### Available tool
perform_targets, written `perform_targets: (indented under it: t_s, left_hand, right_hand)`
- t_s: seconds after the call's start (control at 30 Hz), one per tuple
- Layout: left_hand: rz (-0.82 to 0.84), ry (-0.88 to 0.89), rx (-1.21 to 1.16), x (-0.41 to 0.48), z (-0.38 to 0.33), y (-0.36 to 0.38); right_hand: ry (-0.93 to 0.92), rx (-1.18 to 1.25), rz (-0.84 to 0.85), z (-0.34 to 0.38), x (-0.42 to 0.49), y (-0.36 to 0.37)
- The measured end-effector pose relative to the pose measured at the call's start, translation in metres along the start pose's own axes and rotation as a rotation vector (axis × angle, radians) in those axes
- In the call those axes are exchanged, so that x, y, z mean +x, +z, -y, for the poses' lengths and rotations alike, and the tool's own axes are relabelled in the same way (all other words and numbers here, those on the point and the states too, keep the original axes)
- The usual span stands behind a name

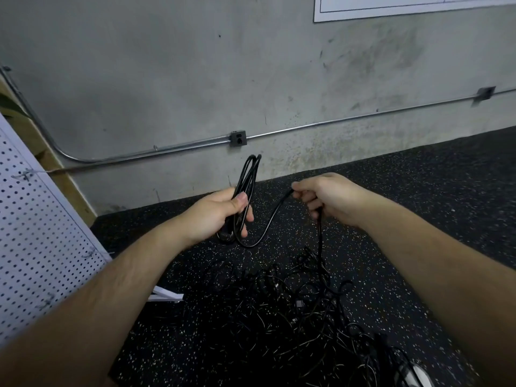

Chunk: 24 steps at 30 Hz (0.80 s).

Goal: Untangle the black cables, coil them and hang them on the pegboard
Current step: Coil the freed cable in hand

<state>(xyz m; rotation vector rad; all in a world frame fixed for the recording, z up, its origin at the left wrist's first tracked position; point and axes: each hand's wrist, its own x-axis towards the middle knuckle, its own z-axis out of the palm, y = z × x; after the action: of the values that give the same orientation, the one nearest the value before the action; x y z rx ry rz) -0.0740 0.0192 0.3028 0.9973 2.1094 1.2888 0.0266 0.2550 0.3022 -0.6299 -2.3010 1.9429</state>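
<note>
My left hand (220, 212) grips a partly wound coil of black cable (249, 174), whose loops stick up above the fist and hang a little below it. From the coil the same cable sags in a U-shaped slack loop (262, 233) over to my right hand (326, 195), which pinches it between thumb and fingers. Below the right hand the cable drops straight down into a tangled heap of black cables (293, 308) on the floor. A white pegboard (36, 241) leans at the left edge, with a few wire hooks on it.
A grey concrete wall with a metal conduit (307, 126) and an outlet box (238, 138) runs behind. The floor is black speckled rubber (418, 196). A white strip (164, 294) lies by the pegboard's foot. A wooden frame stands behind the pegboard.
</note>
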Motion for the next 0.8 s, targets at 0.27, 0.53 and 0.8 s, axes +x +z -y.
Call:
perform_targets:
  t_s: [0.27, 0.53, 0.8]
  left_hand:
    - [-0.026, 0.013, 0.267, 0.009, -0.001, 0.024]
    - [-0.051, 0.032, 0.366, 0.01, 0.0, 0.032]
    - [0.002, -0.024, 0.006, 0.009, -0.004, 0.041]
  right_hand:
    - [0.093, 0.23, 0.083, 0.028, -0.012, 0.022]
    - [0.119, 0.477, 0.235, 0.037, -0.024, 0.026]
    - [0.063, 0.861, 0.164, 0.043, -0.025, 0.037]
